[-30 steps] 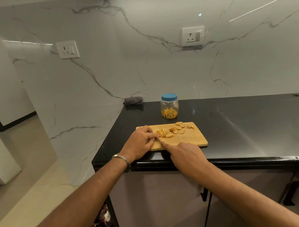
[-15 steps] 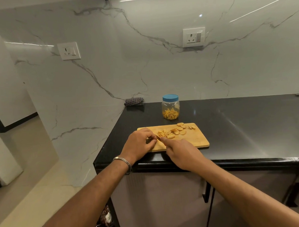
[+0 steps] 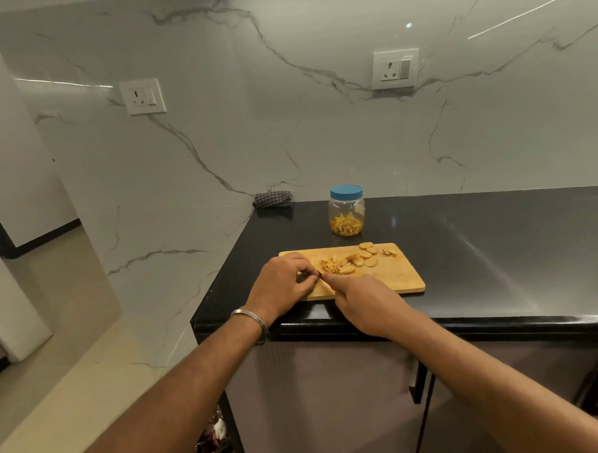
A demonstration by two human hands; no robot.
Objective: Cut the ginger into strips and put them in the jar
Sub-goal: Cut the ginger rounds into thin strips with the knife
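At the far left of the scene a wall socket (image 3: 142, 96) sits on the marble wall, and a folded checked cloth (image 3: 273, 198) lies in the back corner of the black tabletop (image 3: 497, 252). Next comes the left hand (image 3: 279, 285), a metal bangle (image 3: 252, 322) on its wrist; its fingers (image 3: 304, 272) are curled down on the near left part of the wooden cutting board (image 3: 392, 277), apparently pinning a piece of ginger, though the piece itself is hidden under them. Touching it on the right, the right hand (image 3: 362, 299) is closed around a knife (image 3: 322, 277), of which only a dark sliver shows between the two hands.

Just beyond the hands lies a small heap of cut strips (image 3: 331, 265), then a row of round ginger slices (image 3: 364, 256) not yet cut. Behind the board stands the jar (image 3: 347, 211), its blue lid (image 3: 346, 191) on, with strips already in the bottom.

The risk here is the blade meeting the left fingertips, since the two hands are pressed close together. A slice could also slip sideways under the knife and give uneven strips. And the jar must be opened before anything goes in.
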